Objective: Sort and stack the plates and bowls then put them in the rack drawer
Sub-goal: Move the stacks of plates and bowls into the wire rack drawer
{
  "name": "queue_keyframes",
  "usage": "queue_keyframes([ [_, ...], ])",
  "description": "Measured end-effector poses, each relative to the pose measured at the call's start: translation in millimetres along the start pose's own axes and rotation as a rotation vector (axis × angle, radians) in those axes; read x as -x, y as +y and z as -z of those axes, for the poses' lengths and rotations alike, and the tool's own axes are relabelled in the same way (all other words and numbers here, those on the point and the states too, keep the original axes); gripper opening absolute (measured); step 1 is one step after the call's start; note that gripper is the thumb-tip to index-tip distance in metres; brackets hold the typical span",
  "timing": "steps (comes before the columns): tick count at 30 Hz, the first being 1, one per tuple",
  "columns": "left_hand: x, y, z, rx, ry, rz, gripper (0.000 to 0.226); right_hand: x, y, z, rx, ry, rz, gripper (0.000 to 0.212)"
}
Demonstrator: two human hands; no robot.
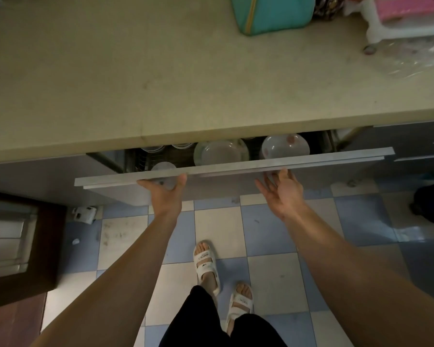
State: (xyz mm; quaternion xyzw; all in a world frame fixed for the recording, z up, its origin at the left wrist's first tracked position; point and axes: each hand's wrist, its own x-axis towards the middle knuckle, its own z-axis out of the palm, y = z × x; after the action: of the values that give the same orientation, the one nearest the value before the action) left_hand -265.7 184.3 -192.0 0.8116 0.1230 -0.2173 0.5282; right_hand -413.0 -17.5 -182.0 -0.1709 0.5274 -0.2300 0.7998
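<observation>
The rack drawer stood partly open under the bench. Stacked plates and a bowl lay inside it, largely hidden by the bench edge. The left hand gripped the drawer's front lip; the right hand hovered just before it, fingers spread wide.
</observation>
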Motion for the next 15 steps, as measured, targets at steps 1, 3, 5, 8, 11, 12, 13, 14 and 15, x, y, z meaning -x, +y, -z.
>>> queue_keyframes([
  [1,-4.6,0.9,-0.4,-0.012,-0.011,-0.009,0.122,-4.1,-1.6,-3.6,0.01,-0.001,0.0,0.044],
  [3,-14.2,3.3,-1.6,-0.034,-0.033,-0.031,0.121,-10.7,-4.8,-11.9,0.023,-0.002,0.001,0.045],
  [5,-23.8,6.2,-3.5,-0.042,-0.05,-0.05,0.12,-16.5,-7.6,-19.7,0.022,0.002,0.004,0.048],
  [8,-37.3,12.5,-7.6,-0.032,-0.054,-0.055,0.121,-24.9,-9.3,-30.3,0.005,0.002,0.004,0.051],
  [11,-50.2,19.4,-12.4,-0.015,-0.052,-0.047,0.121,-33.4,-9.4,-42.4,-0.006,0.014,0.016,0.054],
  [12,-53.9,22.0,-14.3,-0.011,-0.047,-0.051,0.12,-36.8,-9.5,-45.9,-0.009,0.02,0.022,0.055],
  [13,-57.5,24.6,-16.0,-0.008,-0.036,-0.062,0.119,-39.6,-10.1,-49.4,-0.01,0.024,0.027,0.056],
  [14,-61.0,26.9,-17.7,-0.005,-0.023,-0.08,0.116,-42.3,-10.7,-52.7,-0.012,0.023,0.03,0.057],
  [15,-63.6,29.5,-18.9,-0.005,-0.011,-0.097,0.113,-44.1,-11.9,-55.5,-0.01,0.019,0.032,0.058],
])
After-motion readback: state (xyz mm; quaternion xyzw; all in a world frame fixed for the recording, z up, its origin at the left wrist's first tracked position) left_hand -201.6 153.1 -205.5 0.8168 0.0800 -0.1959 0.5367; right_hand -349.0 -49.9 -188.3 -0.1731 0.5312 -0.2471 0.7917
